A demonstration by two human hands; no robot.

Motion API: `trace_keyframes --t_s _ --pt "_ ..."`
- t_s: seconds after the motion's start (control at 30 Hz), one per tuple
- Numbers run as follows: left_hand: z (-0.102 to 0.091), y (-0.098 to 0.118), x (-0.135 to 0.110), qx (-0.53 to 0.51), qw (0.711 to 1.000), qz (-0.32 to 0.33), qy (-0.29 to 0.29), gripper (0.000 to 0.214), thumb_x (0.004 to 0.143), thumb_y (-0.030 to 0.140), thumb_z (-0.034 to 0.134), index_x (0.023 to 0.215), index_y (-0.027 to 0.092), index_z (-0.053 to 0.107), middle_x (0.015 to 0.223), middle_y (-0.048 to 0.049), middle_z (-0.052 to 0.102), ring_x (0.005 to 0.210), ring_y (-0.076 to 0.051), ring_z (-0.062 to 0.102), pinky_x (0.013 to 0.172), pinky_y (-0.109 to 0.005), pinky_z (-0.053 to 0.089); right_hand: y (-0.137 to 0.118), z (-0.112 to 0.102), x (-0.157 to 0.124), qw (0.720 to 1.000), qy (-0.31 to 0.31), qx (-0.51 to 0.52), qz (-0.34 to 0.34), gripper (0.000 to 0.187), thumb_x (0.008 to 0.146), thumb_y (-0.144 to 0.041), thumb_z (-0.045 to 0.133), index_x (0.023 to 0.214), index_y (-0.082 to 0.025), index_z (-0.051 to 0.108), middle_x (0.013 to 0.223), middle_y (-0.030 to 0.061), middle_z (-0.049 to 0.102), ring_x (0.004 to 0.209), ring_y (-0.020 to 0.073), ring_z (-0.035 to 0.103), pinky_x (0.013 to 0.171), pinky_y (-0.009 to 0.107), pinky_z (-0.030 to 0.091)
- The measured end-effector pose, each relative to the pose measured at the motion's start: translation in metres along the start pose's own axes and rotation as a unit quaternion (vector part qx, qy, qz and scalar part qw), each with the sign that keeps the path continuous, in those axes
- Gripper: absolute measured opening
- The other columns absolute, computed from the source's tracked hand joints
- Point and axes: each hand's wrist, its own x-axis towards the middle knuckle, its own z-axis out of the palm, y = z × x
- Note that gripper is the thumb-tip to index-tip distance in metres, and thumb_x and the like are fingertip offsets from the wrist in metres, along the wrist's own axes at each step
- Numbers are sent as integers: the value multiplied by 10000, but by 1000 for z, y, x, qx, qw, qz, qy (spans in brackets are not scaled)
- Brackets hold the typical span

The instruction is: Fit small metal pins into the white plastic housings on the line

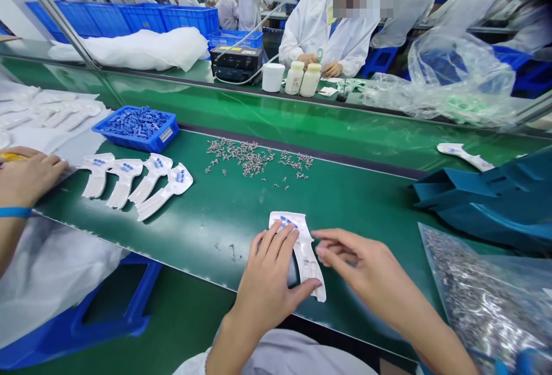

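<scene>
By the belt edge (142, 250), open left hand (265, 280) on a white plastic piece (308, 263) (right grip (366, 266) released).

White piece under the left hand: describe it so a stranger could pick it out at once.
On the green belt, near its front edge, find the white piece with blue marks at its wider end. The left hand rests on it and the right hand reaches in beside it. Its four look-alikes lie in a row away to the left.
</scene>
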Motion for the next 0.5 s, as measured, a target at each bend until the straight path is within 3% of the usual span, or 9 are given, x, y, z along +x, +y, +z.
trace_keyframes --t_s 0.3,0.5 --pt "0 1 1 -6 1000 3 4 729 859 531 668 1426 173 381 1468 -157 488 1415 -337 370 1095 -531 365 7 17 -2 997 -13 -65 -36 251 957 -286 502 1148 -243 659 1051 50 731 906 211 682 846 342 527" --pt "1 0 1 -17 1000 -2 2 725 857 538 667 1430 194 386 1473 -147 483 1417 -338 365 1096 -528 363 8 16 -6 999 -8 -41 -22 243 955 -329 518 1133 -256 666 954 21 742 813 190 683 743 291 531"
